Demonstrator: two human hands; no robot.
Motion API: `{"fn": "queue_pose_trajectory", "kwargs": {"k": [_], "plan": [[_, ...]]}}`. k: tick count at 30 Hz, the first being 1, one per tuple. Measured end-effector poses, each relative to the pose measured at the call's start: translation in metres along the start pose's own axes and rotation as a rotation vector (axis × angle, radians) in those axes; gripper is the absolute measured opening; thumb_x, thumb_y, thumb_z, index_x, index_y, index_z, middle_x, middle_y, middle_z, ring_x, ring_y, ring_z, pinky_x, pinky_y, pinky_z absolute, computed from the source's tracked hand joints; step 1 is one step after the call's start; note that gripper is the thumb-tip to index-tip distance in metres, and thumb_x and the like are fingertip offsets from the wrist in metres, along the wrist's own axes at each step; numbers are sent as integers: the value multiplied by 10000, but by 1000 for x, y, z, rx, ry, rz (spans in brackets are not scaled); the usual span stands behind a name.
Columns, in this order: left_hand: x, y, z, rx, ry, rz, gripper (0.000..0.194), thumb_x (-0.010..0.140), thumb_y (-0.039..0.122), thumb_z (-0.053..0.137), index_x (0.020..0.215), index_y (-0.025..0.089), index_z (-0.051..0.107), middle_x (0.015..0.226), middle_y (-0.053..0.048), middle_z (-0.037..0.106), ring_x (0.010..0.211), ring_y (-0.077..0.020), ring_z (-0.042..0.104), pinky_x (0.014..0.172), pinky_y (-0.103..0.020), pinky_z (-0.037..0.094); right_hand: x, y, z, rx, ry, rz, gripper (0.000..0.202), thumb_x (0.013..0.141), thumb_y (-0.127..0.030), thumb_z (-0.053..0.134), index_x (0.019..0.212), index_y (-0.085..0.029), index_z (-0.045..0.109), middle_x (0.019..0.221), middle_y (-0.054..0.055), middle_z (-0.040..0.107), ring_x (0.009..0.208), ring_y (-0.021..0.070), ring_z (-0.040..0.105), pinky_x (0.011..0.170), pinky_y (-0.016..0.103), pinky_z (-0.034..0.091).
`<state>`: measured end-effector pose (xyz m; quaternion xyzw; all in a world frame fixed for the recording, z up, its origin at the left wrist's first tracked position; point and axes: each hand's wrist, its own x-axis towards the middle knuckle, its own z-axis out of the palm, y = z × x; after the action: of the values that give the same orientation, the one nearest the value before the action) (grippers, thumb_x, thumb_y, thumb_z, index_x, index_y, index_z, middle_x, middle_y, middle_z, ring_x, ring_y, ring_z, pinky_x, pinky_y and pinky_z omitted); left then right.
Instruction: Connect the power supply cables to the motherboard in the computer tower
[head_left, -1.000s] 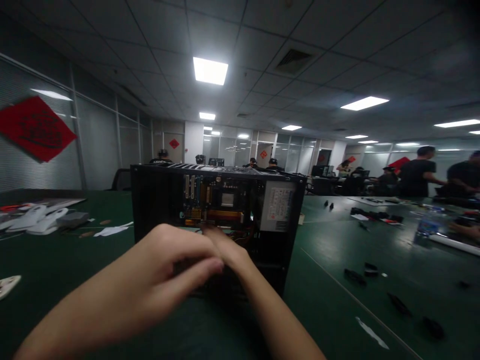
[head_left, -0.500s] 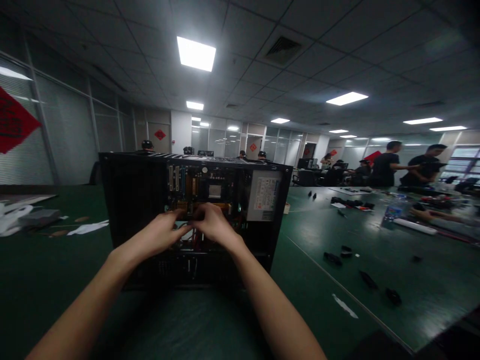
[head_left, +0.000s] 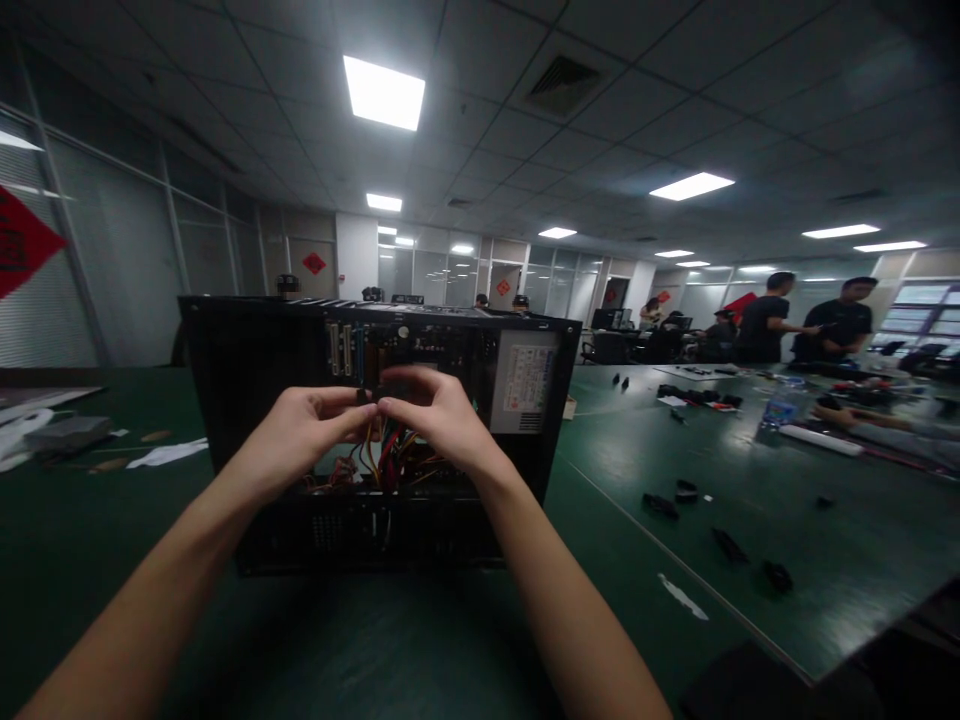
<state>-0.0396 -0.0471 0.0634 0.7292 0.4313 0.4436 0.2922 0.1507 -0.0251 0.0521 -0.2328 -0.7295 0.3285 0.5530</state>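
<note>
An open black computer case (head_left: 247,370) stands upright in front of me, its inside facing me. My left hand (head_left: 304,425) pinches the top of a bundle of coloured power cables (head_left: 388,460), where a small dark connector (head_left: 364,397) shows at its fingertips. Touching the left thumb, my right hand (head_left: 442,415) is closed on the same bundle; its fingers hide part of what it grips. Behind the hands is the motherboard (head_left: 405,333) with pale slots, partly covered. The power supply (head_left: 525,385) with a white label sits at the case's right side.
The case stands on a green table (head_left: 600,520). To the right lie small black parts (head_left: 727,545), a paper scrap (head_left: 682,597) and a plastic bottle (head_left: 778,408). A grey box (head_left: 69,435) and white paper (head_left: 169,453) are at left. Another person's hands (head_left: 844,415) work at far right.
Both hands have come up and out from the lower part of the case, lifting the coloured cables into view. My view has shifted slightly.
</note>
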Motion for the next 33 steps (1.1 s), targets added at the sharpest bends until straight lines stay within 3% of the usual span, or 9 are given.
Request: {"fn": "queue_pose_trajectory", "kwargs": {"k": [5, 10, 17, 26, 30, 33], "plan": [[-6, 9, -1, -47, -31, -45, 493, 714, 521, 762, 1047, 158, 760, 948, -78, 768, 914, -270, 713, 826, -385, 594, -4, -9, -1, 161, -30, 58, 369, 716, -276, 781, 1063, -178, 703, 984, 38, 741, 920, 191, 692, 836, 330, 559], [-10, 12, 0, 36, -55, -15, 453, 735, 522, 743, 997, 155, 775, 886, -62, 765, 874, -276, 708, 786, -392, 598, -7, -16, 1, 181, -49, 51, 339, 722, -265, 773, 1044, -180, 709, 985, 38, 749, 924, 194, 702, 838, 333, 570], [-20, 24, 0, -88, -260, 113, 388, 901, 437, 605, 1187, 194, 702, 1054, -42, 751, 924, -216, 708, 884, -369, 572, -10, -23, -7, 185, -52, 47, 369, 732, -287, 781, 1082, -193, 710, 1054, 55, 744, 975, 209, 700, 906, 376, 557], [-20, 24, -4, 47, -151, 196, 311, 879, 422, 646, 1017, 164, 751, 910, -46, 761, 863, -209, 708, 740, -287, 561, -16, -34, -9, 234, -111, 63, 393, 777, -282, 753, 1157, -211, 684, 1111, 56, 733, 992, 211, 698, 911, 391, 566], [-20, 21, -5, 174, -18, 267, 312, 827, 444, 706, 920, 146, 718, 854, -42, 735, 793, -187, 685, 693, -280, 543, -17, -34, -9, 231, -178, 68, 447, 817, -285, 719, 1250, -208, 639, 1153, 61, 718, 1023, 206, 683, 934, 390, 552], [-19, 19, -7, 251, 46, 365, 381, 772, 442, 764, 989, 152, 646, 858, -24, 697, 753, -167, 661, 665, -278, 543, -18, -35, -9, 210, -233, 77, 507, 843, -289, 696, 1330, -196, 588, 1170, 64, 708, 1064, 212, 664, 976, 403, 526]]}}
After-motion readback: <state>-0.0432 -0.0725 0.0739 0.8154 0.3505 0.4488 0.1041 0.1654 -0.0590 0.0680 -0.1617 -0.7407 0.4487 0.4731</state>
